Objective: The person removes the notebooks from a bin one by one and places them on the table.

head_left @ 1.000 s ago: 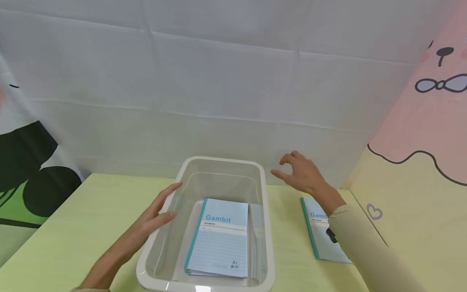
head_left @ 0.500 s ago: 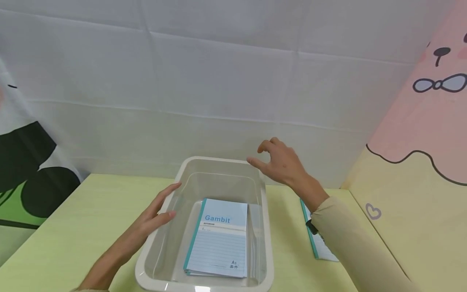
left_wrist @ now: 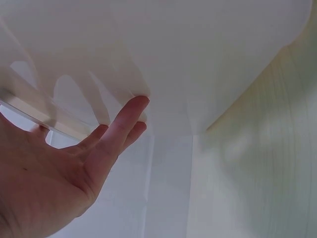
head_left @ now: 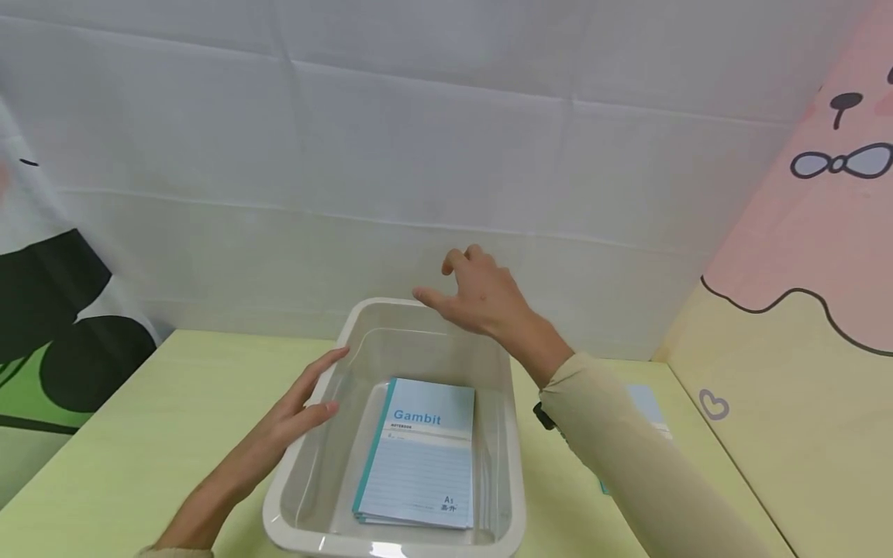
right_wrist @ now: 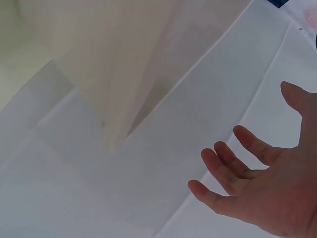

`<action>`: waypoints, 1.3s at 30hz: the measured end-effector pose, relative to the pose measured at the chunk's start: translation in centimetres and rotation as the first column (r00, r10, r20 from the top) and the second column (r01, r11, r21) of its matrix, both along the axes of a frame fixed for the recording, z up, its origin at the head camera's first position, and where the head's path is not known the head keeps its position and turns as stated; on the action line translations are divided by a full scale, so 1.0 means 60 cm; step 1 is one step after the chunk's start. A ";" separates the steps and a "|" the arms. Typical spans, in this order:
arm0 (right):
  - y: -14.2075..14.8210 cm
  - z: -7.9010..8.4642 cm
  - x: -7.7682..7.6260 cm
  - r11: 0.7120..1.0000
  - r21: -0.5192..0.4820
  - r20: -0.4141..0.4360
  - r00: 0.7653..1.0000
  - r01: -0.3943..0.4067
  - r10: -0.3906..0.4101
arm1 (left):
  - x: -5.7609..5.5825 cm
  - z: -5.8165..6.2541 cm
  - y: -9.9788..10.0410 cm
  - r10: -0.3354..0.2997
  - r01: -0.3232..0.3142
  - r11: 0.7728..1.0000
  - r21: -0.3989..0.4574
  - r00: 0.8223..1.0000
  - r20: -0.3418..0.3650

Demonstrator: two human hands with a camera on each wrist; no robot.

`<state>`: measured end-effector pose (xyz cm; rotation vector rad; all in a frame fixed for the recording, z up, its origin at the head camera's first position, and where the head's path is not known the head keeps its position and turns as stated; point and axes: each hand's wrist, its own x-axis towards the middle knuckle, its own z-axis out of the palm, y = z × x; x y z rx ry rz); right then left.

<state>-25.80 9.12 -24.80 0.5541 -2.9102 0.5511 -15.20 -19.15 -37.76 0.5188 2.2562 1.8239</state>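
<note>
A pale plastic bin (head_left: 516, 465) stands on the table, with light-blue notebooks (head_left: 418, 457) stacked inside it. The top cover reads "Gambit". My left hand (head_left: 279, 426) rests against the bin's left side with its fingers extended; in the left wrist view, fingertips (left_wrist: 141, 101) touch the bin's wall. Over the bin's far right end is my right hand (head_left: 481, 294), fingers loosely bent and spread, holding nothing. The right wrist view shows the same hand (right_wrist: 267, 183) in the air before white cloth. Another notebook (head_left: 647, 403) lies right of the bin, mostly hidden by my sleeve.
The table (head_left: 209, 387) is covered in light yellow-green. A white cloth wall (head_left: 418, 155) rises close behind the bin, and a printed pink and yellow panel (head_left: 802, 372) borders the right side. A black band (head_left: 544, 416) sits on my right wrist.
My right hand has moved left and slightly up, from beside the bin to over its far end. The sleeve now covers more of the right notebook. My left hand and the bin stay put.
</note>
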 end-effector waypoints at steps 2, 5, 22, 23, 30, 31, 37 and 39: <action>-0.013 0.001 0.001 1.000 0.021 0.011 1.000 0.002 -0.002 | 0.000 0.001 0.001 -0.005 0.005 1.000 0.008 1.000 0.006; -0.032 0.003 0.003 0.999 0.046 0.024 1.000 0.003 -0.004 | 0.000 0.002 0.001 -0.009 0.008 1.000 0.009 1.000 0.005; -0.103 0.000 0.009 0.989 0.145 0.060 0.997 0.039 -0.048 | -0.006 -0.001 -0.003 0.009 -0.009 1.000 -0.028 1.000 -0.027; -0.108 -0.002 0.010 0.988 0.148 0.065 0.996 0.046 -0.056 | -0.006 -0.002 -0.003 0.010 -0.011 0.999 -0.031 0.999 -0.031; -0.138 -0.041 0.013 0.979 0.177 0.152 0.980 0.104 -0.131 | -0.006 -0.005 -0.001 0.028 -0.032 0.998 -0.062 0.998 -0.059; -0.141 -0.047 0.013 0.977 0.185 0.158 0.977 0.110 -0.140 | -0.006 -0.005 0.000 0.030 -0.034 0.997 -0.063 0.998 -0.063; -0.150 -0.078 0.012 0.960 0.241 0.164 0.970 0.139 -0.182 | -0.006 -0.005 0.000 0.034 -0.039 0.998 -0.058 0.997 -0.073; -0.153 -0.085 0.012 0.960 0.241 0.186 0.964 0.144 -0.191 | -0.005 -0.004 0.000 0.035 -0.039 0.998 -0.053 0.997 -0.067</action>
